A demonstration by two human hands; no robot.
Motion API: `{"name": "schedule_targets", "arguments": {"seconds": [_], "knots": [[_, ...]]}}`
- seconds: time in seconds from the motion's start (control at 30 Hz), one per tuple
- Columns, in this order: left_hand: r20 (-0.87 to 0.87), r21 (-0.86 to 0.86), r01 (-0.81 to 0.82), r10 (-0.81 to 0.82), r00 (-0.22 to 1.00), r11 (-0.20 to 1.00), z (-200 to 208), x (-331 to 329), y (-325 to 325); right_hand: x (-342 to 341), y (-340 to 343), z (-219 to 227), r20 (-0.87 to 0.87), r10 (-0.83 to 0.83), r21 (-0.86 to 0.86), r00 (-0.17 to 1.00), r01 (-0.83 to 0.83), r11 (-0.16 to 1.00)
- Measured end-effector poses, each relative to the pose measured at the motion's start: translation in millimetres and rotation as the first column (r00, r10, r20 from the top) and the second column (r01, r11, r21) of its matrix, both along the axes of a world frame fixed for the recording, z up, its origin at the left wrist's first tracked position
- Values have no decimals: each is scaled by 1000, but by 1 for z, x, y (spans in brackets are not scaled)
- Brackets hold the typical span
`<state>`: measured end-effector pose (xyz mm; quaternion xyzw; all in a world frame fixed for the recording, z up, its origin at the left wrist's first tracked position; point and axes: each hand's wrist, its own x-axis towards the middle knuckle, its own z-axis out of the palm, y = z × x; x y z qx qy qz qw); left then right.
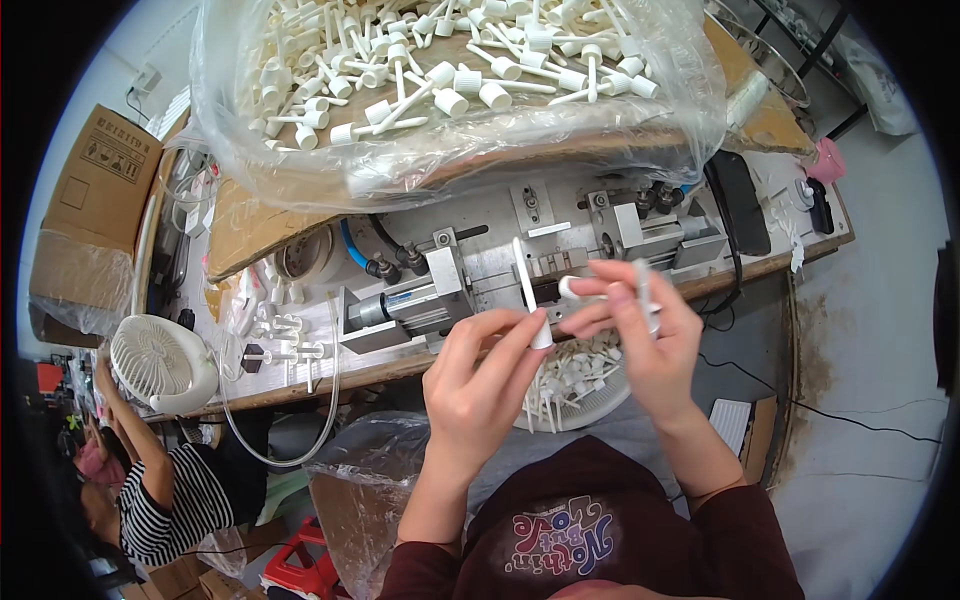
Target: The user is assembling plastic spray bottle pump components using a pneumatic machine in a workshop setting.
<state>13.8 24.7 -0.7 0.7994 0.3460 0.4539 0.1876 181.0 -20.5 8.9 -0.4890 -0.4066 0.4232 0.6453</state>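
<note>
My left hand (pixel 478 378) pinches a white plastic cap with a long stem (pixel 525 275) between thumb and fingers, the stem pointing up and away. Just to its right, my right hand (pixel 660 345) has bent fingers closed around a slim white plastic piece (pixel 645 290), partly covered by the fingers. A small white cap (pixel 568 288) shows at the tips of that hand's fingers. Both hands are raised in front of a metal clamping fixture (pixel 440 285) on the bench. Under them sits a round white basket (pixel 612 406) with many stemmed caps (pixel 580 375).
A clear plastic bag (pixel 660 140) full of white stemmed caps (pixel 455 100) lies open on cardboard behind the fixture. Left are a white fan (pixel 165 362), loose white parts (pixel 290 340) and a hose (pixel 325 430). A person in a striped shirt (pixel 185 505) sits at far left.
</note>
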Motion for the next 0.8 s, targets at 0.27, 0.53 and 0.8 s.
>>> {"name": "schedule_targets", "arguments": {"seconds": [0.27, 0.53, 0.8], "knots": [[-330, 131, -19, 62, 942, 991, -21, 11, 1, 22, -7, 9, -165, -27, -99, 986, 11, 995], [-391, 126, 4, 46, 919, 992, -14, 13, 9, 24, -5, 3, -219, 8, -133, 976, -38, 990], [-364, 92, -45, 76, 928, 995, -13, 14, 8, 23, -5, -2, -273, 29, -142, 962, -70, 987]]}}
